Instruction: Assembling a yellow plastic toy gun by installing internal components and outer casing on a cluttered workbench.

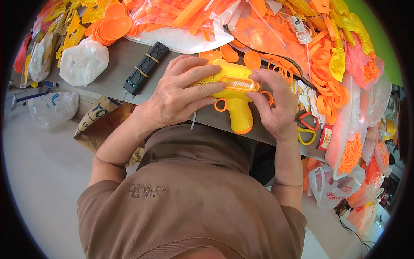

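Note:
A yellow toy gun [239, 111] with an orange trigger and an orange-rimmed oval panel lies across my hands at the table's near edge, grip pointing toward me. My left hand [183, 88] is wrapped over its left part, fingers spread along the yellow body. At the other end, my right hand [276, 103] pinches the right tip of the oval panel between thumb and fingers. Just behind the toy gun rest some loose orange round caps [252, 59]. Orange rings [282, 71] lie beside my right fingers.
A black screwdriver-like block bound with rubber bands [147, 67] sits left of my left hand. Farther left stands a white bag [84, 62]. Orange parts [185, 17] heap along the back. Red- and yellow-handled scissors [307, 134] lie at right, near a tray of small orange pieces [351, 153].

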`<state>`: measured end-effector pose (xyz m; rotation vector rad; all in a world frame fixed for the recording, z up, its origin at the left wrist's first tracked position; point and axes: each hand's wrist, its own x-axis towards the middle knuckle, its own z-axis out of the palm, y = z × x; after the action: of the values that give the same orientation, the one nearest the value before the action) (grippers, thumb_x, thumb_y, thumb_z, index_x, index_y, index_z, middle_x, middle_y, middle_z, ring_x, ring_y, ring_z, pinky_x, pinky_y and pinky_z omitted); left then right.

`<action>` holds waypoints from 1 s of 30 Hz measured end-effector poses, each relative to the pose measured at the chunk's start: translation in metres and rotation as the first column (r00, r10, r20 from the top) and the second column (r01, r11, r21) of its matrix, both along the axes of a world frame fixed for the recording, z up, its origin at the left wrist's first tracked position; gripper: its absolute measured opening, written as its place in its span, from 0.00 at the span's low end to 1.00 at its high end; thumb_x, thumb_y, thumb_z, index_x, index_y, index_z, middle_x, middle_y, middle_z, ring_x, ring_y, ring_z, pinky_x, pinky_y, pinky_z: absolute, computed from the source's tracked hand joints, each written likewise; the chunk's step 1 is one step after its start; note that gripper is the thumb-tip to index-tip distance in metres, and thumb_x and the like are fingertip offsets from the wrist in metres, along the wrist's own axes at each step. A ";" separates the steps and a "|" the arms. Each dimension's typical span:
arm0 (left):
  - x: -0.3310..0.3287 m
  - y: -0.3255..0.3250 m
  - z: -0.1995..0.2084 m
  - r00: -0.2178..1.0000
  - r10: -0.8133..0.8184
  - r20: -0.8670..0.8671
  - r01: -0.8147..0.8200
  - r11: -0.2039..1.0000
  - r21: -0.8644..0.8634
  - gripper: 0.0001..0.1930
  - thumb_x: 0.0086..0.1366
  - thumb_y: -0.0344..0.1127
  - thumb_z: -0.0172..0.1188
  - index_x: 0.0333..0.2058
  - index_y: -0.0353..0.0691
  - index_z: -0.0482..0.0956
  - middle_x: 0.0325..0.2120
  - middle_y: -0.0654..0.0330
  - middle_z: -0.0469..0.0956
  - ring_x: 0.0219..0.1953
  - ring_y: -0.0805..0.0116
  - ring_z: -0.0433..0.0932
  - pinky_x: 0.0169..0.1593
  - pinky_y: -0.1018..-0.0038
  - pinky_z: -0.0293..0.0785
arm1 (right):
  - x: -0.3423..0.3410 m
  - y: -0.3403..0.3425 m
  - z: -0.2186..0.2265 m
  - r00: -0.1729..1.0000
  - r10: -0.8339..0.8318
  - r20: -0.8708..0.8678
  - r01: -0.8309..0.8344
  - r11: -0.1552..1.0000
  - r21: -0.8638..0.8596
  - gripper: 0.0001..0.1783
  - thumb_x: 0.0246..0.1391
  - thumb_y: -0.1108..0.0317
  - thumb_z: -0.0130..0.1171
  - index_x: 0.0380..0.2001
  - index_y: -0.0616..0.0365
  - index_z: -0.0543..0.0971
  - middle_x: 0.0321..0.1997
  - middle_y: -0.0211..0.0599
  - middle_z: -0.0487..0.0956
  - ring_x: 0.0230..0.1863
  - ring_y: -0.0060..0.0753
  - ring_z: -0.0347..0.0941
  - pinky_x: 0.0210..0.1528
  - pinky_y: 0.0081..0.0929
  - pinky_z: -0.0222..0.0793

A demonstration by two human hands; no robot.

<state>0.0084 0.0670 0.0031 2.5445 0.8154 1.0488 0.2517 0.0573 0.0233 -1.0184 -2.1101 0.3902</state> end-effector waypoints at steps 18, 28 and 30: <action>0.002 -0.002 0.003 0.994 0.040 -0.102 -0.039 0.999 0.016 0.23 0.48 0.34 0.66 0.47 0.49 0.79 0.48 0.60 0.71 0.47 0.55 0.69 0.49 0.61 0.67 | -0.007 -0.007 -0.019 0.983 -0.006 -0.185 -0.021 0.990 -0.141 0.23 0.48 0.79 0.61 0.49 0.66 0.68 0.47 0.44 0.76 0.52 0.38 0.72 0.55 0.33 0.67; 0.003 0.000 -0.001 0.994 0.044 -0.097 -0.039 0.998 0.051 0.23 0.46 0.34 0.66 0.46 0.48 0.79 0.47 0.61 0.71 0.46 0.55 0.69 0.46 0.62 0.67 | -0.017 -0.003 -0.022 0.706 -0.248 -0.663 -0.271 0.771 -0.576 0.10 0.58 0.75 0.49 0.43 0.62 0.70 0.53 0.42 0.69 0.55 0.28 0.64 0.60 0.26 0.56; 0.004 0.000 -0.002 0.994 0.040 -0.098 -0.035 0.998 0.055 0.23 0.47 0.34 0.66 0.46 0.48 0.79 0.47 0.61 0.71 0.46 0.56 0.69 0.46 0.63 0.67 | -0.017 -0.001 -0.021 0.710 -0.250 -0.658 -0.277 0.759 -0.589 0.08 0.57 0.77 0.49 0.42 0.61 0.69 0.51 0.40 0.69 0.52 0.26 0.64 0.58 0.26 0.57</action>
<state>0.0122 0.0673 0.0012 2.6536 0.8759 0.9744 0.2346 0.0558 0.0025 -0.9844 -1.2469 1.3832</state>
